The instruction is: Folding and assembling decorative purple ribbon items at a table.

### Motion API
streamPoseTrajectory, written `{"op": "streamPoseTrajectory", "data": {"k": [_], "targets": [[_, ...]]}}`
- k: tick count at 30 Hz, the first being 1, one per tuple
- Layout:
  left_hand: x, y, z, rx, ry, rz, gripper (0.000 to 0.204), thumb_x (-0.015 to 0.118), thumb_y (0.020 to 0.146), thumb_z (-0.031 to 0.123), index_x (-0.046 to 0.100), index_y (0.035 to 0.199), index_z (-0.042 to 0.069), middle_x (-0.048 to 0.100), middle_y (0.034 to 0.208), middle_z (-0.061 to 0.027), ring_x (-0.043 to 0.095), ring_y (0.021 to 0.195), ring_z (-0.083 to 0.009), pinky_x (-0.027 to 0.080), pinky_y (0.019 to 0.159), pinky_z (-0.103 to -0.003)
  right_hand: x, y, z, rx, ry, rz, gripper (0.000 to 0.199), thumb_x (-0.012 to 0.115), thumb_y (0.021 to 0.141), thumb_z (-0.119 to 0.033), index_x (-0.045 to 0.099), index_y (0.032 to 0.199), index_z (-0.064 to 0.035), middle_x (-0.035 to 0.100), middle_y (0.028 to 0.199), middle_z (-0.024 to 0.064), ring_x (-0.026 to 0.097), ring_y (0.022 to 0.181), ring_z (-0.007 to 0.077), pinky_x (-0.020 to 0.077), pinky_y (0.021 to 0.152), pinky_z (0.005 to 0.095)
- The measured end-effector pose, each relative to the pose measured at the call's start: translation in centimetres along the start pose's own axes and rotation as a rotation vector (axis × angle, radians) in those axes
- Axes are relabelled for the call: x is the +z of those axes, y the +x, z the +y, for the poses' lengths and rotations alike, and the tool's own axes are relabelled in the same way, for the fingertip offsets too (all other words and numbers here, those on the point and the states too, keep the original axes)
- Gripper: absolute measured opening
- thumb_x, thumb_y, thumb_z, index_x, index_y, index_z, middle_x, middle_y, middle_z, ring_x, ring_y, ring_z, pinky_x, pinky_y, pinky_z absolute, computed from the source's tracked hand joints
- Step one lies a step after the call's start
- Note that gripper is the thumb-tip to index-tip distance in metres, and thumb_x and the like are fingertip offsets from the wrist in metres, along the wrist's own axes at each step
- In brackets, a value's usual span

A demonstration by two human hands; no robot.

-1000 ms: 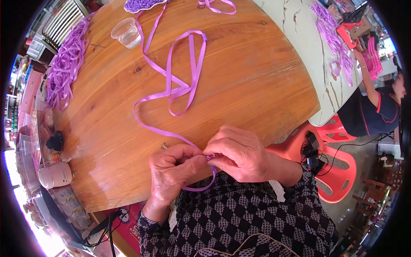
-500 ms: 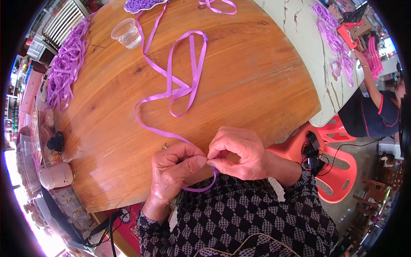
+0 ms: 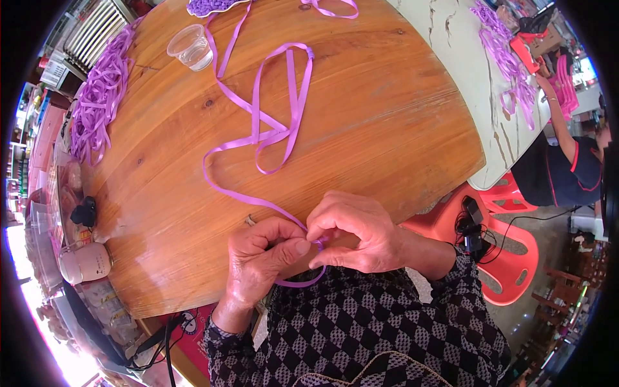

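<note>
A long purple ribbon [image 3: 244, 198] winds from the far side of the table down to my hands. My left hand [image 3: 267, 251] is closed, thumb and forefinger pinching the ribbon near the table's front edge. Just right of it, my right hand [image 3: 358, 229] has its thumb and forefinger parted. A small twist or knot of ribbon shows between the two hands, by the right fingertips; whether they touch it I cannot tell. Below the hands, the ribbon hangs in a loop in front of my patterned clothing. Farther up the table, the ribbon crosses itself in loose loops.
On the wooden table [image 3: 387, 135] stand a clear plastic cup [image 3: 191, 48] and a dish of purple pieces [image 3: 209, 5]. Ribbon piles lie at the left [image 3: 100, 103] and on the white table [image 3: 500, 48]. Red stools [image 3: 509, 277] and another person [image 3: 554, 164] are at right.
My right thumb and forefinger have parted from their pinch, and the purple twist between the hands has come into sight. My left hand keeps its pinch almost in place.
</note>
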State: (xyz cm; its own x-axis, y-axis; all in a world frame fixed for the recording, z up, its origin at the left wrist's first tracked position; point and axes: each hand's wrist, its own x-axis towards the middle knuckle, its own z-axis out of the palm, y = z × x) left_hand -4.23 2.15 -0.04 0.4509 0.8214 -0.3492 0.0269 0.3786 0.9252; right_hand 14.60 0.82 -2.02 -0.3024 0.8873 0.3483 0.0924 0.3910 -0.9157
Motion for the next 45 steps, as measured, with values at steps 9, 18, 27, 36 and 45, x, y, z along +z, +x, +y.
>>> {"op": "streamPoseTrajectory", "data": {"k": [9,18,27,36,45], "targets": [[-0.9,-0.7,1.1,-0.007,0.238,-0.119,0.012,0.068,0.078,0.009,0.062,0.076,-0.001,0.058,0.065,0.0016,0.051,0.06,-0.0041,0.041,0.052,-0.02,-0.3,-0.7,-0.9,0.261,0.247,-0.174,0.019,0.063,0.063,0.006,0.05,0.069,-0.0059,0.052,0.066,0.0003,0.049,0.055,0.0079,0.037,0.046,0.0227],[-1.3,-1.2,1.2,0.026,0.243,-0.037,0.013,0.07,0.075,0.009,0.062,0.074,-0.001,0.059,0.065,-0.0001,0.052,0.058,-0.0055,0.041,0.052,-0.02,-1.2,-0.8,-1.4,0.486,0.281,-0.225,0.016,0.067,0.068,0.002,0.053,0.072,-0.0055,0.054,0.068,-0.0027,0.047,0.056,0.0045,0.0359,0.048,0.0191],[-1.4,-1.6,-0.5,0.088,0.058,0.174,0.011,0.071,0.073,0.005,0.063,0.076,-0.001,0.057,0.066,0.0035,0.047,0.059,-0.0036,0.039,0.054,-0.017,-1.8,-0.9,-0.4,0.222,0.193,-0.06,0.019,0.066,0.076,0.001,0.06,0.095,0.002,0.061,0.091,0.0098,0.055,0.073,0.0124,0.0462,0.063,0.0241],[-1.5,-1.8,-0.4,0.079,0.087,0.184,0.01,0.071,0.073,0.005,0.063,0.076,-0.001,0.056,0.065,0.0038,0.047,0.059,-0.0032,0.038,0.052,-0.017,-0.6,-0.1,-0.4,-0.094,-0.086,-0.011,0.019,0.061,0.073,0.008,0.06,0.09,0.0015,0.06,0.083,0.0115,0.055,0.066,0.0215,0.0443,0.056,0.0297],[-1.5,-1.6,-0.6,0.046,0.088,0.187,0.01,0.071,0.074,0.005,0.063,0.076,0.0,0.055,0.065,0.0051,0.045,0.059,-0.0025,0.037,0.052,-0.017,0.1,0.0,-0.3,-0.202,-0.166,0.038,0.026,0.064,0.066,0.008,0.058,0.091,0.0017,0.058,0.08,0.0109,0.053,0.06,0.0236,0.0414,0.051,0.0308]]}}
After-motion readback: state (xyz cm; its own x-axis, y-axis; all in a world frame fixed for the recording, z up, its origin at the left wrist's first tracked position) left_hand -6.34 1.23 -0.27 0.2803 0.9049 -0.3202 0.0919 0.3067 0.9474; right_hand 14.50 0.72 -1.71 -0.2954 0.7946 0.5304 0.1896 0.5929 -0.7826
